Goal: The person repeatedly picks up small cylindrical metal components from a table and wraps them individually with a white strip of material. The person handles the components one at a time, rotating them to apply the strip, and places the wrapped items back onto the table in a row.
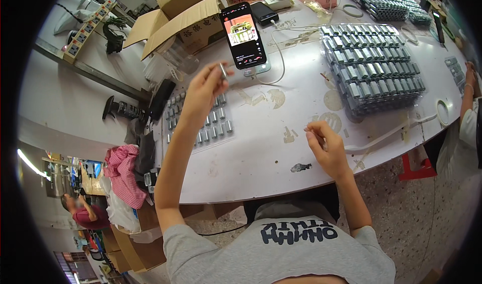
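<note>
My left hand point(203, 90) is raised over the left part of the table, its fingers closed on a small silver metal cylinder point(223, 71). Beneath it, a clear plastic tray point(219, 142) carries rows of similar metal cylinders point(214, 117), partly hidden by my forearm. A phone point(244, 37) with a lit screen stands upright just beyond that hand. Low over the table to the right, my right hand point(327, 148) has its fingers curled together; whatever they hold, if anything, is hidden. Beyond it sits a stack of trays point(374, 68) filled with rows of metal cylinders.
An open cardboard box point(188, 20) and a clear plastic container point(178, 58) stand at the back left. A white cable point(282, 65) runs by the phone. More stacked trays point(384, 3) lie at the back right, near a tape roll point(442, 112). Another person's arm point(468, 90) reaches in at the right.
</note>
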`<state>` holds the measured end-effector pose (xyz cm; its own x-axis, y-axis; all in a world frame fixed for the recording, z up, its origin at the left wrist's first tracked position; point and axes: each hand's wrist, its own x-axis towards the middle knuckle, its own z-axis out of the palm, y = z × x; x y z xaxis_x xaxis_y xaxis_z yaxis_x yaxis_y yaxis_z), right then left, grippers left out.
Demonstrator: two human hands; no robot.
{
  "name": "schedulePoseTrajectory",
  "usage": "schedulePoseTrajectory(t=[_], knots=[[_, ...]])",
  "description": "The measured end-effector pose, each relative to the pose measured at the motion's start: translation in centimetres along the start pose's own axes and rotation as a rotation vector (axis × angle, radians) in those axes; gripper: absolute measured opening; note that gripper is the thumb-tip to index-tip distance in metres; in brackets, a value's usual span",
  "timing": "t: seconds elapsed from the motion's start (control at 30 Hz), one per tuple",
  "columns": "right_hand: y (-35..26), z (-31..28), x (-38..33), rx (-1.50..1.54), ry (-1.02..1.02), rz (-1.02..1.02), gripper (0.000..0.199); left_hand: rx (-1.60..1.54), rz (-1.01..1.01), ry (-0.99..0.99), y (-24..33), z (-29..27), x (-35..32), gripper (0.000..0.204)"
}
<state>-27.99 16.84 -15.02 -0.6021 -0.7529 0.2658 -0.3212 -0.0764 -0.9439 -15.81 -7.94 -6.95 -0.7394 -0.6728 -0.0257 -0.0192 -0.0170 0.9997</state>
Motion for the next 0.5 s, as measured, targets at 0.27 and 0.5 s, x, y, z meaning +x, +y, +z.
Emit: schedulePoseTrajectory(t=[0.27,0.5], knots=[[-3.4,-1.0,-0.6,0.019,-0.218,-0.067,0.017,0.053,0.046,-0.051,-1.4,1.2,-10.3,0.04],[-6.9,-4.4,-5.4,-0.038,-0.134,-0.113,0.009,-0.087,-0.068,-0.177,-3.5,5.0,-16.5,0.029]])
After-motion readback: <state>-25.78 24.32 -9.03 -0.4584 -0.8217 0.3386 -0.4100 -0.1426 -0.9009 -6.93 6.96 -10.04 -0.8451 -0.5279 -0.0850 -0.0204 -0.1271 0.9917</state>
